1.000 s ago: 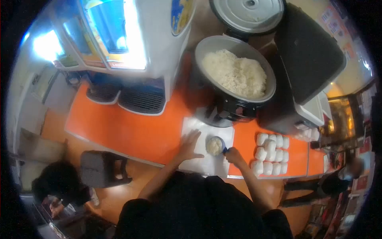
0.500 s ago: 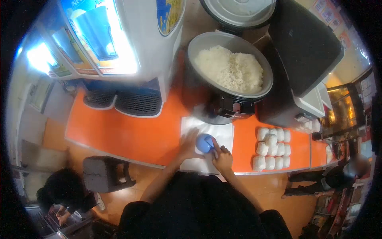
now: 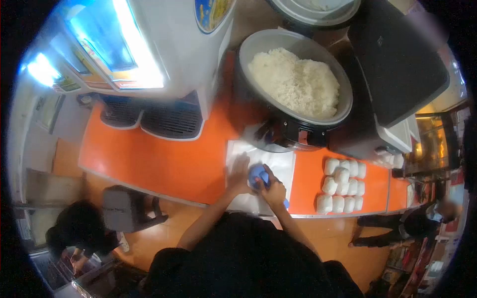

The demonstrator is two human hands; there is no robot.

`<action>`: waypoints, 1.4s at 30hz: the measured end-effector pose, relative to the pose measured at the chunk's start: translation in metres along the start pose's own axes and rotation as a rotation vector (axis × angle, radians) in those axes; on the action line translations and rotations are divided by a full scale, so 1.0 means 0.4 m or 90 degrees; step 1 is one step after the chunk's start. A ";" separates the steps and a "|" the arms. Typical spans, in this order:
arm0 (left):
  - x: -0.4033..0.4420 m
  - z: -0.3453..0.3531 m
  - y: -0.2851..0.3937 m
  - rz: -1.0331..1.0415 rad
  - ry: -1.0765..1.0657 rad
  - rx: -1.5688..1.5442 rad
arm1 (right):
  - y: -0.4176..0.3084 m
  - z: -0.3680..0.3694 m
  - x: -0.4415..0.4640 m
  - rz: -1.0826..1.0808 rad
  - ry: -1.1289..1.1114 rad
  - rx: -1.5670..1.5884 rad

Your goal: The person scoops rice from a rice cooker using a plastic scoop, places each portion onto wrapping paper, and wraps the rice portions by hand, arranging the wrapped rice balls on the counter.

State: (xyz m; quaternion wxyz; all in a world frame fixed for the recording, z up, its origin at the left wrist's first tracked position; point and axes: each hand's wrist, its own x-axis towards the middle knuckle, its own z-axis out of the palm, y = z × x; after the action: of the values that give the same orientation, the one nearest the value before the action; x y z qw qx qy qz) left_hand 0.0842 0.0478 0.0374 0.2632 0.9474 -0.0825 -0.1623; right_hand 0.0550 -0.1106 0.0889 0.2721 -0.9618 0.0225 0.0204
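A blue scoop point(image 3: 257, 174) with a rounded head is over a sheet of white paper point(image 3: 242, 203) on the orange counter. My right hand point(image 3: 273, 192) is closed round it, and a bit of blue shows below the fingers near the wrist. On the scoop's left side, my left hand point(image 3: 239, 175) lies with its fingers stretched out over the paper, close beside the scoop. Whether it touches the scoop I cannot tell. What lies under the scoop is hidden. Just beyond the paper stands a rice cooker pot point(image 3: 248, 79) heaped with white rice point(image 3: 293, 82).
Several wrapped white bundles point(image 3: 342, 187) sit stacked at the right of the orange counter point(image 3: 174, 164). A drink dispenser point(image 3: 184, 64) stands at the left. A black lidded box point(image 3: 397, 64) is behind right. Two people are beyond the counter's ends; a stool point(image 3: 124, 208) stands on the floor.
My right hand has moved from the scoop's right edge to wrap round it. The scoop has turned, showing darker blue. My left hand stays beside it. The view has shifted slightly.
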 end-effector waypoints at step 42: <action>-0.175 0.115 0.052 0.199 0.333 -0.112 | 0.210 0.061 -0.036 -0.494 -0.064 0.359</action>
State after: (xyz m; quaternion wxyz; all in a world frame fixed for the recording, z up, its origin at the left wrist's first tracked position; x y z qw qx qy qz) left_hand 0.0012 0.0254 0.0294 0.3783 0.9063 -0.1424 0.1230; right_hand 0.0353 -0.1687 0.0250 0.5103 -0.7860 -0.3463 -0.0429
